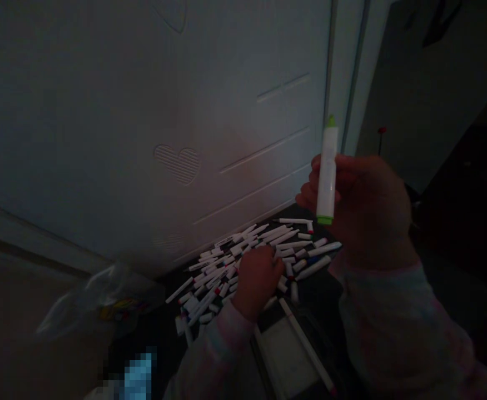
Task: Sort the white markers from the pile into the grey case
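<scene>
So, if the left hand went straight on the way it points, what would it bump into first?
Most likely more of the loose white markers just ahead of the left hand. Beyond them stands the pale panel, though depth is hard to judge in this dim picture.

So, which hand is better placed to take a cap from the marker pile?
Probably the left hand: it is down among the white markers and loose caps. The right hand is raised away from them, holding a green-tipped marker.

The left hand (pixel 257 280) hides part of the marker pile (pixel 215 276), and the bottom edge crops its sleeve (pixel 214 355).
</scene>
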A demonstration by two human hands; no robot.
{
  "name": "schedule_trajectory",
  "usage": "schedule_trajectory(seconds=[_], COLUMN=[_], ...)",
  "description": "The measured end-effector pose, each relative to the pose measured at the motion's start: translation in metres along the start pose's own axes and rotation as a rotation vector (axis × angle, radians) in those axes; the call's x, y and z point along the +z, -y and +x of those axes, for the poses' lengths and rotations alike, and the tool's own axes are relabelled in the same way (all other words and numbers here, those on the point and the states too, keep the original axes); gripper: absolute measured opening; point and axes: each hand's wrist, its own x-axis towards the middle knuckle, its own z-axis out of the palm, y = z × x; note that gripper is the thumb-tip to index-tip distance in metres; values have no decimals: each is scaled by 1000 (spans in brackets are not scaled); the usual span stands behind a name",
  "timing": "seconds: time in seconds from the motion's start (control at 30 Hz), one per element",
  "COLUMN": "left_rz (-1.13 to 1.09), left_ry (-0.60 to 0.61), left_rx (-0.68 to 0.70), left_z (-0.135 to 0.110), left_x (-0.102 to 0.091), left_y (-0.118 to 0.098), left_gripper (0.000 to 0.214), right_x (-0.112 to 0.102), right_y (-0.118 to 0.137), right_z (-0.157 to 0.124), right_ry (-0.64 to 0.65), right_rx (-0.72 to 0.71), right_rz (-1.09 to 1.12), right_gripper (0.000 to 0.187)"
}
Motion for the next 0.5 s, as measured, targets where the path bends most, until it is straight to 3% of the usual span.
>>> schedule_trajectory(seconds=[0.07,0.17,0.23,0.37,0.5], left_rz=[-40,-152,-149,-135,-157], left_ry=[-92,-444,-540,-531,-510], left_rx=[42,229,273,301,278], left_z=[-15,-38,-51,-67,-66], left_x=[-18,-43,-56,-72,-72], left_y=[1,0,-3,-12,-12], left_gripper=[19,12,8,6,7], right_x=[-1,-1,-1,-2,-3], right_y=[1,1,2,5,7], right_z=[1,1,1,0,-1], right_ry=[-10,-41,-50,-50,-79], right_rx=[1,-24,-53,-64,-53], right_rz=[-4,-1,11,20,13], right_gripper=[19,19,18,18,17])
